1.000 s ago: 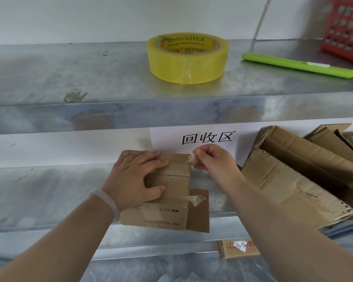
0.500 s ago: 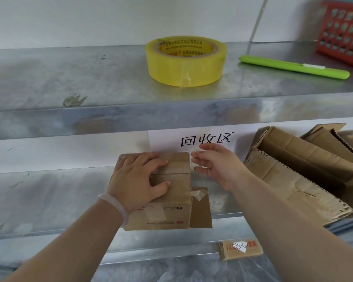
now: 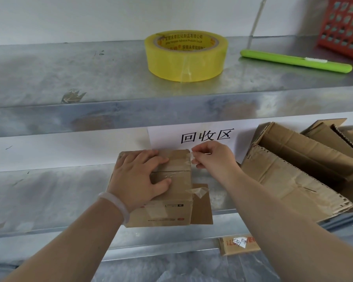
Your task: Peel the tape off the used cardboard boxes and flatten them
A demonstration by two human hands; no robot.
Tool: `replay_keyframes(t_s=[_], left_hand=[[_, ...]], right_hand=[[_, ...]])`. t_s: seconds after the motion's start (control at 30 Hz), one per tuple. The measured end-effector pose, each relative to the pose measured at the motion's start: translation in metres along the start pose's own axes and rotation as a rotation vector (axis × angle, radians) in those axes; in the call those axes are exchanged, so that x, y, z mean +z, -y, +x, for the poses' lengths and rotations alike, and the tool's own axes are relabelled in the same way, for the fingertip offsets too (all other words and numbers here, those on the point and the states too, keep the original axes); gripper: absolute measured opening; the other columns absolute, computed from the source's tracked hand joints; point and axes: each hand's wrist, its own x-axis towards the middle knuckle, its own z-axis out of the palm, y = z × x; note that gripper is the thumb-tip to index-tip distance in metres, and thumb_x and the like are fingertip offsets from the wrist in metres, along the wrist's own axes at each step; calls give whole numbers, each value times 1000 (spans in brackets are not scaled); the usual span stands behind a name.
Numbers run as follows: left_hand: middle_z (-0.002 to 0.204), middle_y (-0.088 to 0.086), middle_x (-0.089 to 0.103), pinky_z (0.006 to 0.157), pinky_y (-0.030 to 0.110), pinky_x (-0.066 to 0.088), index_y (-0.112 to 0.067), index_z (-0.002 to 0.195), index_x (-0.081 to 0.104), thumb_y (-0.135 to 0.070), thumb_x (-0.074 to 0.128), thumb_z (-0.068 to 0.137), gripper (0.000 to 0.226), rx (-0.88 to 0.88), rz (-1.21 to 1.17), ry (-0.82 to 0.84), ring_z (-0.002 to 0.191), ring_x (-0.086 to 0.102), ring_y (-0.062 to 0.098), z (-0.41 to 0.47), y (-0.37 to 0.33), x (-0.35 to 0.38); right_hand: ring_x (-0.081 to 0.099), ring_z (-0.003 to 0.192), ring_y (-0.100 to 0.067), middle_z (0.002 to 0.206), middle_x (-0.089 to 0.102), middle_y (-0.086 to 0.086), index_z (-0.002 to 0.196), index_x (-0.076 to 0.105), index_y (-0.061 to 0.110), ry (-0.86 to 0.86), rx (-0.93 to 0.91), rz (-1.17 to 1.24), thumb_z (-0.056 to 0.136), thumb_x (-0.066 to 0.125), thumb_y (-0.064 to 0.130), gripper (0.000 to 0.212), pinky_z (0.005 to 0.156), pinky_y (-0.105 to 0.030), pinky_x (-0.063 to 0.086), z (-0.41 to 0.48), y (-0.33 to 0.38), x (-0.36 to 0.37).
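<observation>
Head view: right hand [image 3: 212, 157] goes from loose fingers to a pinch on the lifted end of the clear tape strip [image 3: 189, 158], at the top right edge of the small brown cardboard box [image 3: 171, 206] on the lower grey metal shelf [image 3: 49, 196]. Left hand [image 3: 139, 180] presses flat on the lid. The strip seems to run leftward from the pinch, under those fingers.

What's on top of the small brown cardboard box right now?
The left hand lies flat on it, over clear tape whose end the right hand pinches. Tape beneath the palm is hidden.
</observation>
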Motion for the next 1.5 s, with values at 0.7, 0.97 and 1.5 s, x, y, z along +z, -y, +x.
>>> replay_keyframes(t_s=[0.7,0.97,1.5], left_hand=[[139,-17,47,112,40,25,-46,128,53,-76,35,73,65,2,3,-10,129,40,15,2,0,1],[138,-18,48,111,39,25,-45,125,55,-75,38,71,64,20,-7,-25,127,40,14,-1,-3,1],[139,-18,47,112,37,25,-45,126,54,-77,35,70,67,11,2,-19,128,40,14,2,-2,1]], right_hand=[[53,71,8,79,58,19,90,61,29,145,-295,-410,98,56,23,12,62,-7,36,-17,-3,-11],[61,75,-12,82,64,-4,89,64,14,319,29,48,99,52,12,17,76,-30,58,-15,-10,-12],[57,76,12,80,63,21,93,73,32,119,-241,-323,88,71,30,6,66,-6,39,-21,-5,-7]])
